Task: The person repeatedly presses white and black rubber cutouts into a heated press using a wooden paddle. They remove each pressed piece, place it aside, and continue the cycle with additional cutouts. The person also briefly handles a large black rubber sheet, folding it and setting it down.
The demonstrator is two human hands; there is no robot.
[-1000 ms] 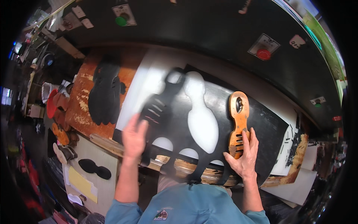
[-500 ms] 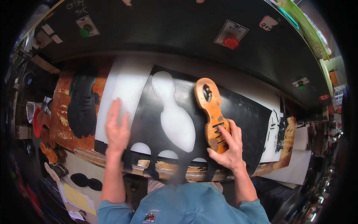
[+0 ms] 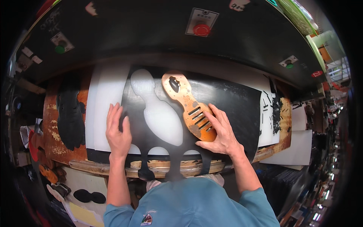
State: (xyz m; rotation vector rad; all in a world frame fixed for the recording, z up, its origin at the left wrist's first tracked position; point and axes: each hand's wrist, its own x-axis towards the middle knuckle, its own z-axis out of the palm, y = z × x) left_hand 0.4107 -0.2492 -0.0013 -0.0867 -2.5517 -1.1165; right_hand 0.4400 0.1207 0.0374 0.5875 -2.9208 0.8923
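Note:
An orange, shoe-sole-shaped cutting die (image 3: 182,92) with slots and an oval opening lies on a black sheet (image 3: 238,102). My right hand (image 3: 223,134) grips its near end, thumb at the near tip and fingers over the slotted part. Just left of the die, a sole-shaped cutout (image 3: 162,119) in the sheet shows white beneath. My left hand (image 3: 118,132) is open, fingers stretched out, at the sheet's left edge beside a white board (image 3: 106,90); whether it presses on the sheet is hard to tell. Rounded cutouts and narrow strips line the sheet's near edge.
A dark machine beam (image 3: 151,30) spans the far side, bearing a red button (image 3: 201,30) and green buttons. Dark sole-shaped pieces (image 3: 70,113) lie on the worn brown board at left. Small black scraps (image 3: 278,113) sit at right. Lower left, a black sole-shaped piece (image 3: 89,196) rests on a pale surface.
The die has moved left, closer to the sole-shaped cutout, with my right hand still on it. My left hand has come to the sheet's left edge. The whole view has shifted.

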